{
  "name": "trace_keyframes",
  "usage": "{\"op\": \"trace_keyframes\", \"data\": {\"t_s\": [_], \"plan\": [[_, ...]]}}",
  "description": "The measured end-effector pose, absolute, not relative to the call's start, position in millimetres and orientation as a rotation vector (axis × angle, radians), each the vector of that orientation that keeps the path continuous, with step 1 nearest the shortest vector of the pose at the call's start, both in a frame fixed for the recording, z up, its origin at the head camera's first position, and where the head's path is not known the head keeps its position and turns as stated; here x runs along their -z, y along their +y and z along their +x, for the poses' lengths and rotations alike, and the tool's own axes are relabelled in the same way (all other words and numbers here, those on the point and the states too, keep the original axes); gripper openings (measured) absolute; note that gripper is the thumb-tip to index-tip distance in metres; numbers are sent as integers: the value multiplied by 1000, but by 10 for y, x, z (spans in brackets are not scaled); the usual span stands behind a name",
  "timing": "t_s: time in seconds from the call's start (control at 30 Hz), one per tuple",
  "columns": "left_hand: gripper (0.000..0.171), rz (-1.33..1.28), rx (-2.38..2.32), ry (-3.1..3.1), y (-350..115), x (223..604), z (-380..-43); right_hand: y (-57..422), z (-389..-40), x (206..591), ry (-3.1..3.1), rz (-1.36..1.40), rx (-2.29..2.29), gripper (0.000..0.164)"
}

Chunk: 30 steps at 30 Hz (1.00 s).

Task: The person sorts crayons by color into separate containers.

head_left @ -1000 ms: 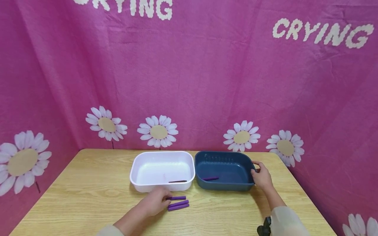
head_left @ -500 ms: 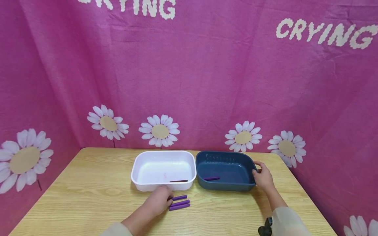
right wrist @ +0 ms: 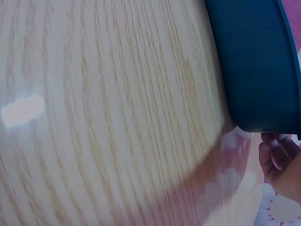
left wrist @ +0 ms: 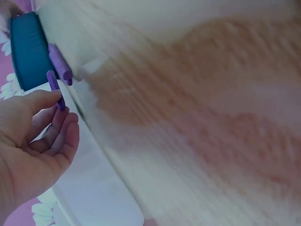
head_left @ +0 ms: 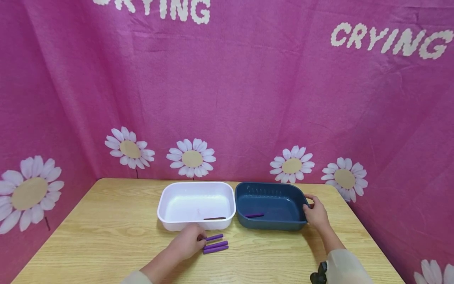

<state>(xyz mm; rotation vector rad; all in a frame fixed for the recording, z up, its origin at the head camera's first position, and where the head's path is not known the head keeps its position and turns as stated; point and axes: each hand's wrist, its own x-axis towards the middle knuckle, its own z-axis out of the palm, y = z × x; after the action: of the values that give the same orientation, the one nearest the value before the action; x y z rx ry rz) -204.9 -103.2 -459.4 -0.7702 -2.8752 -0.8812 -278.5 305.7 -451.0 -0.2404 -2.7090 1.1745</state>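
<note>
Left hand (head_left: 187, 241) pinches a purple stick (head_left: 214, 237), long axis running rightward from the fingertips; two loose sticks (head_left: 216, 249) lie beside. Right hand (head_left: 315, 213), farther off, grips the blue tray (head_left: 280, 212).

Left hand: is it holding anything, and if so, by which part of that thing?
The left hand pinches a purple stick near its left end, as the head view shows it.

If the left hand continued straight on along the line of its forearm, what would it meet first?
Probably the front wall of the white tray, just beyond the left hand and the purple stick it pinches; depth is unclear, so it might pass above.
</note>
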Motion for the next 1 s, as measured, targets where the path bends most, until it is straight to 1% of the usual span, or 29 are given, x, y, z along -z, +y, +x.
{"op": "trace_keyframes", "data": {"t_s": [0.2, 0.63, 1.0], "plan": [[5, -740, 1015, -2875, -1049, 4506, -1999, 3054, -2796, 4506, -2728, -261, -1183, 42], [6, -818, 926, -2868, -974, 4313, -1952, 3050, -2778, 4494, -2739, -269, -1183, 43], [6, -897, 987, -2786, -881, 4201, -2014, 3058, -2775, 4488, -2725, -262, -1193, 43]]}}
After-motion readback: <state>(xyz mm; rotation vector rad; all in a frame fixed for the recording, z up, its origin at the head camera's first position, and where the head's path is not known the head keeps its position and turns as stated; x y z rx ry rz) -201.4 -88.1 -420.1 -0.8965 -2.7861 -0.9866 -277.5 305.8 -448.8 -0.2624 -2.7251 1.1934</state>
